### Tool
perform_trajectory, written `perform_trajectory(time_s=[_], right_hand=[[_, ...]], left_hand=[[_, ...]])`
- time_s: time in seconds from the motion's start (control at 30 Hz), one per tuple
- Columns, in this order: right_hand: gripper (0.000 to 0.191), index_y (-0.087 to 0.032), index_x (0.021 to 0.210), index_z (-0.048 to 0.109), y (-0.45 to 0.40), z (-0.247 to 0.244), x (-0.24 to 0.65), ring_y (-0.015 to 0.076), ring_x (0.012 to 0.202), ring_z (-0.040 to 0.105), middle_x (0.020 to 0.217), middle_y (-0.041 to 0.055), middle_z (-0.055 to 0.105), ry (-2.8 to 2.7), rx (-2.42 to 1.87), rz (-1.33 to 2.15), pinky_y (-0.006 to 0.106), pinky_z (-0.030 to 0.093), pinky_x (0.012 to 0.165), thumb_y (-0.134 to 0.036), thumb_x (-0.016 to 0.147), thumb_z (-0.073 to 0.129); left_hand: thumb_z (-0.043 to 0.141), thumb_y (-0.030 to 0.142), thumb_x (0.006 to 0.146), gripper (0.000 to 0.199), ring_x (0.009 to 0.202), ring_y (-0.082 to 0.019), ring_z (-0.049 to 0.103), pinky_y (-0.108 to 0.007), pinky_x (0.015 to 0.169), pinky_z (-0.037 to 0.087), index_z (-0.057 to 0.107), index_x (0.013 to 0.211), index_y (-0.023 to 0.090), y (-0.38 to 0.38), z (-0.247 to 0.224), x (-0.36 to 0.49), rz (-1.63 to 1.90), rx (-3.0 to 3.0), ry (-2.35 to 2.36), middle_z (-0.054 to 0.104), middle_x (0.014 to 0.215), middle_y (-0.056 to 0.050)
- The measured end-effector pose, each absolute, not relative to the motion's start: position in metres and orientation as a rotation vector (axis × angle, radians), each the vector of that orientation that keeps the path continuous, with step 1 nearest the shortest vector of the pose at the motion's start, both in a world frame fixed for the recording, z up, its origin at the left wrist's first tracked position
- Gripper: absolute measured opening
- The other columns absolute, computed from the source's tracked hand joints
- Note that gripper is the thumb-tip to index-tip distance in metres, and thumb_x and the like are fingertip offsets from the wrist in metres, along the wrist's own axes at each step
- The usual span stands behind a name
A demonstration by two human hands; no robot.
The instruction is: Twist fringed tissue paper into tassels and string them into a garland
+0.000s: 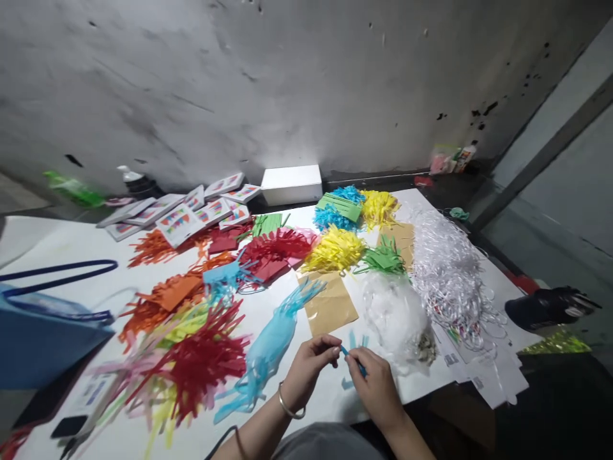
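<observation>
Near the front edge of the white-covered table, a small blue strip [353,360] is held between my two hands. My left hand [313,367], with a bangle at the wrist, is closed in a pinch at the strip's upper end. My right hand [374,382] has its thumb and fingers closed round the lower part. A few light blue pieces [359,338] lie on the table just beyond my right hand. Left of my hands stretches a long light blue tissue bundle [275,338] with fringed ends. A brown paper sheet [332,303] lies flat beyond my hands.
Red fringe [205,358], orange fringe [167,297] and yellow fringe [335,249] cover the left and middle. A clear plastic bag [393,313] and white string pile [445,262] are at right. Several printed packs [179,223] and a white box [292,185] stand behind; a blue bag [43,338] is left.
</observation>
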State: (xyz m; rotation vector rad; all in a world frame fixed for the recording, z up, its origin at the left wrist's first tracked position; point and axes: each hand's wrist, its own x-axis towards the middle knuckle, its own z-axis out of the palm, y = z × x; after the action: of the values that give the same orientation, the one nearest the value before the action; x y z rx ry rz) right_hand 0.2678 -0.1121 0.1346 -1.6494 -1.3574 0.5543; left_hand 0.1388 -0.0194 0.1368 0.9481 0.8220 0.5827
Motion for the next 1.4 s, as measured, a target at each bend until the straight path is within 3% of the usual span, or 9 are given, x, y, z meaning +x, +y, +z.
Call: perform_trajectory(time_s=[0.47, 0.8, 0.9, 1.1, 1.3, 1.4], right_hand=[[0.021, -0.019, 0.064, 0.061, -0.094, 0.173, 0.226, 0.0113, 0.058, 0.053, 0.059, -0.0042, 0.058, -1.652, -1.425, 1.125, 0.020, 0.039, 0.057, -0.016, 0.082, 0.052], [0.017, -0.021, 0.077, 0.061, -0.102, 0.166, 0.209, 0.0155, 0.072, 0.059, 0.074, 0.0000, 0.063, -1.752, -1.485, 0.885, 0.024, 0.042, 0.065, -0.022, 0.090, 0.049], [0.015, -0.021, 0.083, 0.061, -0.105, 0.162, 0.209, 0.0155, 0.075, 0.060, 0.080, 0.0009, 0.064, -1.679, -1.483, 0.931, 0.024, 0.043, 0.065, -0.025, 0.092, 0.049], [0.023, -0.020, 0.075, 0.056, -0.108, 0.155, 0.206, 0.0135, 0.067, 0.056, 0.071, -0.0012, 0.058, -1.639, -1.471, 0.950, 0.023, 0.040, 0.063, -0.025, 0.094, 0.045], [0.024, -0.020, 0.076, 0.056, -0.109, 0.152, 0.204, 0.0135, 0.068, 0.056, 0.072, -0.0006, 0.059, -1.666, -1.471, 0.941, 0.023, 0.041, 0.063, -0.026, 0.096, 0.042], [0.018, -0.021, 0.087, 0.059, -0.109, 0.147, 0.201, 0.0153, 0.075, 0.059, 0.080, 0.0014, 0.063, -1.746, -1.489, 0.843, 0.025, 0.044, 0.069, -0.024, 0.096, 0.043]], left_hand=[[0.077, 0.036, 0.068, 0.025, 0.064, -0.012, 0.054, -0.024, 0.061, 0.043, 0.069, 0.077, 0.014, -0.032, 0.143, 0.051, 0.572, 1.141, 0.729, 0.063, 0.071, -0.003], [0.065, 0.026, 0.082, 0.011, 0.075, -0.017, 0.062, -0.026, 0.069, 0.046, 0.072, 0.086, 0.019, -0.032, 0.156, 0.033, 0.604, 1.705, 0.768, 0.070, 0.080, -0.007], [0.065, 0.025, 0.082, 0.012, 0.072, -0.017, 0.063, -0.026, 0.067, 0.047, 0.071, 0.089, 0.019, -0.034, 0.156, 0.032, 0.626, 1.720, 0.824, 0.070, 0.079, -0.007], [0.068, 0.026, 0.079, 0.016, 0.073, -0.018, 0.065, -0.027, 0.067, 0.048, 0.071, 0.093, 0.019, -0.037, 0.156, 0.033, 0.587, 1.680, 0.860, 0.072, 0.081, -0.007], [0.059, 0.021, 0.082, 0.012, 0.067, -0.017, 0.065, -0.026, 0.064, 0.049, 0.068, 0.088, 0.017, -0.039, 0.156, 0.028, 0.533, 1.549, 0.904, 0.071, 0.074, -0.006], [0.055, 0.014, 0.081, 0.015, 0.071, -0.016, 0.064, -0.024, 0.068, 0.047, 0.066, 0.091, 0.018, -0.041, 0.157, 0.024, 0.566, 1.725, 0.889, 0.070, 0.079, -0.005]])
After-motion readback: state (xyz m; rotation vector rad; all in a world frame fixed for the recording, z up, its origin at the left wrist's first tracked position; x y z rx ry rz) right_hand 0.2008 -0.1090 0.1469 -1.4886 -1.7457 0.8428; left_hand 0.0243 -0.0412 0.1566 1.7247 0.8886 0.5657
